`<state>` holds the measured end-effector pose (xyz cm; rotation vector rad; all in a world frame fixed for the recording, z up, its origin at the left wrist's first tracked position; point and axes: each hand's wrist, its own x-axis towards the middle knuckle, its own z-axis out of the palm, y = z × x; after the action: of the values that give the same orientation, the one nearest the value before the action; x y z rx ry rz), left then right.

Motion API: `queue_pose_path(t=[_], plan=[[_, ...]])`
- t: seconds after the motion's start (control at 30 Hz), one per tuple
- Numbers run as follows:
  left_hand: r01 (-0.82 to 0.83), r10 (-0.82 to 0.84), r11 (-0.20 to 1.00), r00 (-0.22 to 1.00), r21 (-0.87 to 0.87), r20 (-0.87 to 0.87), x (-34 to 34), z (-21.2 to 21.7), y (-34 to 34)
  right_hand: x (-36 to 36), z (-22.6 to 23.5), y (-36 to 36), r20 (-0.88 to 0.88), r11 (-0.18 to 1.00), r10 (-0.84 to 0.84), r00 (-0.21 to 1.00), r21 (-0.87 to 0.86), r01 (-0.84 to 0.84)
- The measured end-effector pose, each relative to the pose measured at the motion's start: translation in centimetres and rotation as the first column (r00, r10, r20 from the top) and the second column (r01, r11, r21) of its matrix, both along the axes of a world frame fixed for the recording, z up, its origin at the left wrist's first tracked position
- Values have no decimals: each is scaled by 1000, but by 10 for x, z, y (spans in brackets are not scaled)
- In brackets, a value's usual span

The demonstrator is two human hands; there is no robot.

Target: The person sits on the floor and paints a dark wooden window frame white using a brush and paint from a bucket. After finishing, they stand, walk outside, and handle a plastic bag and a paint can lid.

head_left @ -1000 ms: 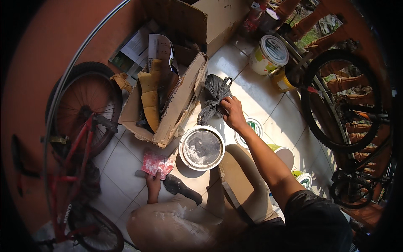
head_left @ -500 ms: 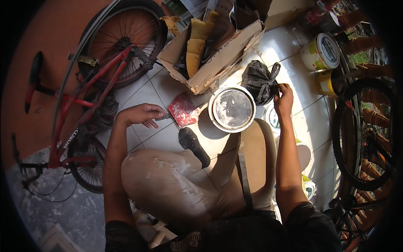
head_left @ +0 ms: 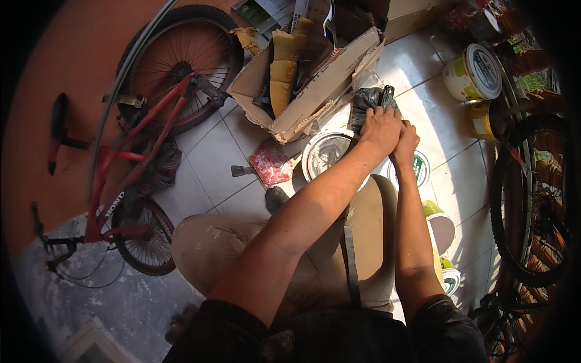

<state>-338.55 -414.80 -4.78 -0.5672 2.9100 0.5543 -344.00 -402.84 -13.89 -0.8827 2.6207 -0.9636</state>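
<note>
1. A red bicycle [head_left: 130, 151] leans by the orange wall at the far left.
2. A red-stained scraper [head_left: 266, 164] lies on the tiled floor [head_left: 209, 160], below an open cardboard box [head_left: 308, 78].
3. A round tin [head_left: 327, 154] sits just in front of the person's knees.
4. The left hand [head_left: 380, 128] is closed over the black plastic bag [head_left: 370, 103], which rests on the floor beside the box.
5. The right hand [head_left: 405, 142] presses against the left; its grip is hidden, so I cannot tell.
6. Paint tubs [head_left: 475, 72] stand far right.

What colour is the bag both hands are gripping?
Black, a crumpled plastic bag, seen in the head view.
</note>
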Motion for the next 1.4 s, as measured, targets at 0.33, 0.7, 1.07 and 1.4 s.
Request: queue_pose_path(t=[0.33, 0.7, 1.07, 1.4], plan=[[251, -260, 960, 963, 125, 69, 2, -21, -17, -20, 51, 62, 121, 978, 102, 987, -194, -78], [160, -154, 907, 987, 389, -46, -8, -18, -17, -8, 46, 68, 285, 943, -82, 955, -289, 168], [59, -57, 984, 998, 167, -17, -1, -7, -76, -26, 42, 97, 60, 983, -161, 985, 101, 154], [-112, 126, 981, 989, 159, -83, -8, 2, -66, -7, 56, 60, -70, 981, 126, 990, 159, -114]])
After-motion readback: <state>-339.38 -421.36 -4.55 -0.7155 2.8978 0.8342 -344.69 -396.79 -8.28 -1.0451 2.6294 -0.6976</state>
